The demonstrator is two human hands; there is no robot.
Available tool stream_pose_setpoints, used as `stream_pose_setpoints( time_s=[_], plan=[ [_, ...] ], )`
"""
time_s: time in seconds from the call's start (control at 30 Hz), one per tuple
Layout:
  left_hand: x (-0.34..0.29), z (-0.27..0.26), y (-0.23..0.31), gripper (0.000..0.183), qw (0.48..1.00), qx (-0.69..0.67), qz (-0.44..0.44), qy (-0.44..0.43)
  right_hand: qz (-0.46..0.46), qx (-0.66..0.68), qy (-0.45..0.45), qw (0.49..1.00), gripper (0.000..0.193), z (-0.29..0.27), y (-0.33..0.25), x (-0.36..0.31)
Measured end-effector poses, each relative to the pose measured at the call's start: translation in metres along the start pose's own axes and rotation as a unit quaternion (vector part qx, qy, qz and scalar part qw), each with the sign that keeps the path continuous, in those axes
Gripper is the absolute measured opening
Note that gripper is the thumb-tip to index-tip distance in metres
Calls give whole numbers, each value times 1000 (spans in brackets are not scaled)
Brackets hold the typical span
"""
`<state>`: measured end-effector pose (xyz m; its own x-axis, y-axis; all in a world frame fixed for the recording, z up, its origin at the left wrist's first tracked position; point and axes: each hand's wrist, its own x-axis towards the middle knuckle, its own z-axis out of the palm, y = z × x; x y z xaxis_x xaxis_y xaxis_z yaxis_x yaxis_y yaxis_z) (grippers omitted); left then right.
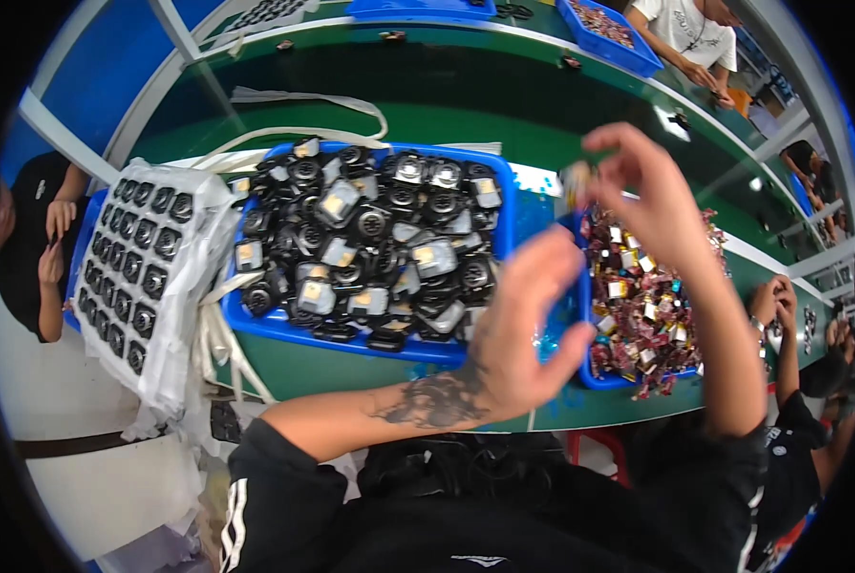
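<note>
My left hand (528, 329) hovers over the right edge of a blue tray (506, 205), fingers stretched out and thumb apart, with nothing visible in it. Black round-bodied parts (370, 222) with silver-grey housings fill that tray in a heap. Farther to the right, my right hand (642, 181) is raised above a second blue tray (582, 334). At its fingertips is a small silver-and-yellow part (577, 183), blurred by motion. Small metal parts with dark red wires (638, 306) are piled in this second tray, partly hidden by my right forearm.
On the left, a white-wrapped tray (165, 277) holds rows of black round parts. White straps (222, 334) lie beside it. A metal frame and a raised ledge run behind the green table (427, 105). Co-workers sit at left, far right and right, including one in white (700, 43).
</note>
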<state>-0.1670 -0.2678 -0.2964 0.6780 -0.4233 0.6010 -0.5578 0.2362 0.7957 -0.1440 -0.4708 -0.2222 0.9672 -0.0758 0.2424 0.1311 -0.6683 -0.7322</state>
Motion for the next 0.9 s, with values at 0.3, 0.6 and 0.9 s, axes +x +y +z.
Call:
stream_pose_setpoints(
  time_s=[0.3, 0.6, 0.9],
  plan=[
    [-29, 1, 1, 40, 851, 161, 481, -137, 170, -253, -15, 952, 35, 8, 149, 103],
    [-19, 1, -3, 35, 842, 138, 503, -137, -19, -157, -139, 978, 26, 42, -11, 47],
    [-8, -21, 3, 44, 880, 200, 430, 8, 35, -95, -85, 991, 18, 90, -27, -6]
  ],
)
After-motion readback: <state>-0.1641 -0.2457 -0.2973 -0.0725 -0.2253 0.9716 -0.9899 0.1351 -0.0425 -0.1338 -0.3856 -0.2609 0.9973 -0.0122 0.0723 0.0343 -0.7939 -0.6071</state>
